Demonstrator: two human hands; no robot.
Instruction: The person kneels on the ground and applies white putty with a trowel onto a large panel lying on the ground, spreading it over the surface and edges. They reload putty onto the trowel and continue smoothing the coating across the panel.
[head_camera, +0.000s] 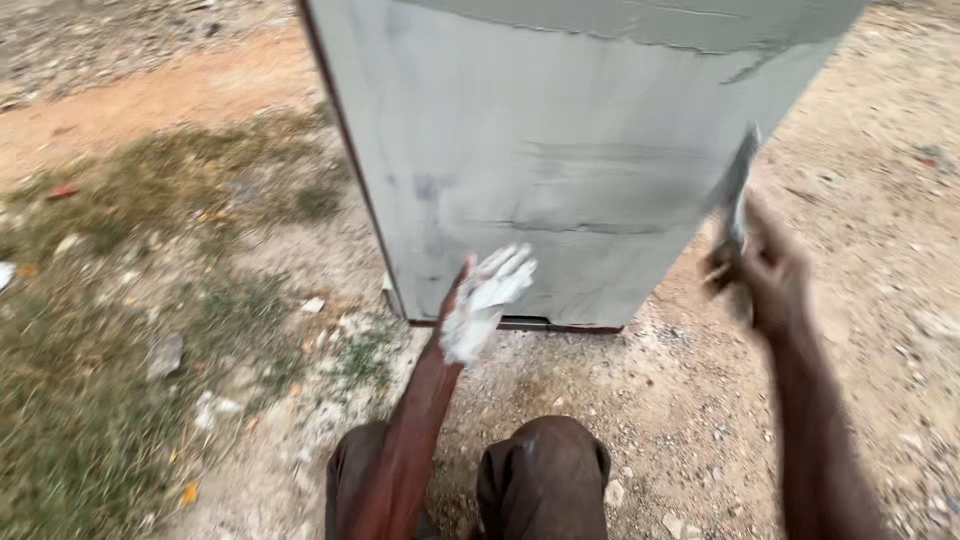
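Nearest, at six o'clock, two bent knees in dark trousers (545, 470) are seen on gravel ground (680, 400). From there the left hand (485, 298) is stretched up toward twelve o'clock, fingers spread wide and flat, coated in pale filler; nothing is gripped, and the fingertips are laid on or just at the lower part of the grey panel (560, 150). At three o'clock the right hand (765, 275) is closed around the handle of a putty knife (735, 190). The blade is carried above the fingers, its long axis running nearly upright, tip pointed toward one o'clock, just at the panel's right edge; blur hides whether it touches. Farther off, at nine o'clock, patchy grass (150, 300) is spread.
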